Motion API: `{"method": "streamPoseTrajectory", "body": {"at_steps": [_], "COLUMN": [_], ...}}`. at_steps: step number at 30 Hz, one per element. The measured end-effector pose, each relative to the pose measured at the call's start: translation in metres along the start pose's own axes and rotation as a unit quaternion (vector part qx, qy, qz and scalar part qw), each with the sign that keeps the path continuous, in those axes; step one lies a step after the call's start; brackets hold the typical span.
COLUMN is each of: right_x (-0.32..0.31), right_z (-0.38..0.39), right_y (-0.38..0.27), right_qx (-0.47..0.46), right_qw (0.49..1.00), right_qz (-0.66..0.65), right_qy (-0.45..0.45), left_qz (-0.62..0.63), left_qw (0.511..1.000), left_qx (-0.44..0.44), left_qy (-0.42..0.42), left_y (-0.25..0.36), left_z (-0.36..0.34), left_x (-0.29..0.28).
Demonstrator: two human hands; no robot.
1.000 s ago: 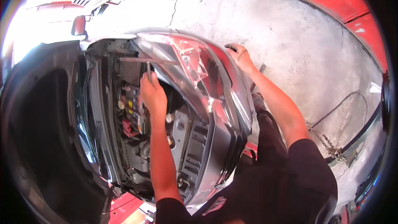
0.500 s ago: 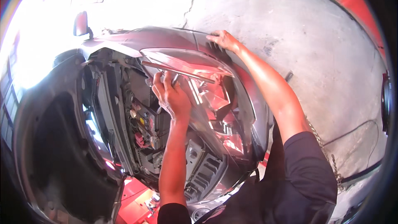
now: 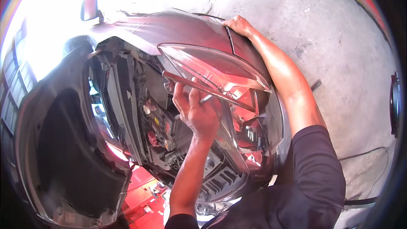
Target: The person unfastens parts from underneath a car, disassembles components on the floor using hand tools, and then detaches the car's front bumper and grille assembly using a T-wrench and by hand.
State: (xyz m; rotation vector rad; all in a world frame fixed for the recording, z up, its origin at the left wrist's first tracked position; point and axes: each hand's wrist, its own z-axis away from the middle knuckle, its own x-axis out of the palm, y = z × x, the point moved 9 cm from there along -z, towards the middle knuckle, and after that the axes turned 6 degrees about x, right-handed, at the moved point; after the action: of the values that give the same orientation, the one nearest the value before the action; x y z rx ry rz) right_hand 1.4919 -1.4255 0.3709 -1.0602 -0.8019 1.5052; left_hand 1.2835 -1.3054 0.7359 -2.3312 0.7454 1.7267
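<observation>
My left hand is closed on a T-handle wrench beside the headlight of a grey car. The wrench's long metal crossbar slants across the clear headlight, and its short shank shows by my fingers. My right arm reaches over the car's corner. My right hand grips the edge of the front bumper where it meets the fender; its fingertips are partly hidden. A dark seam stands between bumper and fender below that hand.
The raised hood fills the left side. Engine parts lie exposed beneath it. The side mirror sticks out at the upper left. Concrete floor lies to the right, with a dark cable on it. Something red stands below.
The view has shifted, so the car and both hands sit differently in it. My right hand's fingers have curled over the bumper edge, and the seam beside them looks wider. The wrench stays in my left hand.
</observation>
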Motion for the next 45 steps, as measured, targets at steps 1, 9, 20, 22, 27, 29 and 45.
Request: {"method": "streamPoseTrajectory", "body": {"at_steps": [1, 9, 20, 22, 27, 29, 45], "right_x": [-0.001, -0.03, -0.057, -0.08, -0.11, -0.096, 0.138], "right_z": [0.0, 0.03, 0.113, 0.176, 0.362, 0.419, 0.645], "right_y": [-0.007, -0.015, -0.038, -0.057, -0.064, -0.06, -0.181], "right_qx": [-0.003, -0.032, -0.083, -0.122, -0.046, -0.065, -0.188], "right_qw": [1.0, 0.999, 0.991, 0.976, 0.938, 0.935, 0.938], "right_qz": [-0.002, -0.028, -0.102, -0.101, -0.293, -0.332, 0.015], "right_qy": [-0.001, 0.028, 0.036, 0.146, 0.179, 0.102, -0.291], "left_qz": [-0.018, -0.066, -0.068, -0.083, -0.108, -0.036, 0.522], "left_qw": [1.0, 0.997, 0.995, 0.993, 0.992, 0.999, 0.723], "left_qx": [0.01, 0.038, 0.056, 0.07, 0.057, 0.013, -0.429], "left_qy": [0.0, -0.009, 0.035, 0.045, -0.035, -0.019, 0.147], "left_y": [-0.003, 0.002, 0.005, 0.003, 0.003, 0.03, -0.059], "left_z": [0.0, 0.002, -0.007, -0.006, -0.002, 0.003, 0.385], "left_x": [-0.003, -0.011, -0.011, -0.016, -0.017, -0.048, -0.219]}}
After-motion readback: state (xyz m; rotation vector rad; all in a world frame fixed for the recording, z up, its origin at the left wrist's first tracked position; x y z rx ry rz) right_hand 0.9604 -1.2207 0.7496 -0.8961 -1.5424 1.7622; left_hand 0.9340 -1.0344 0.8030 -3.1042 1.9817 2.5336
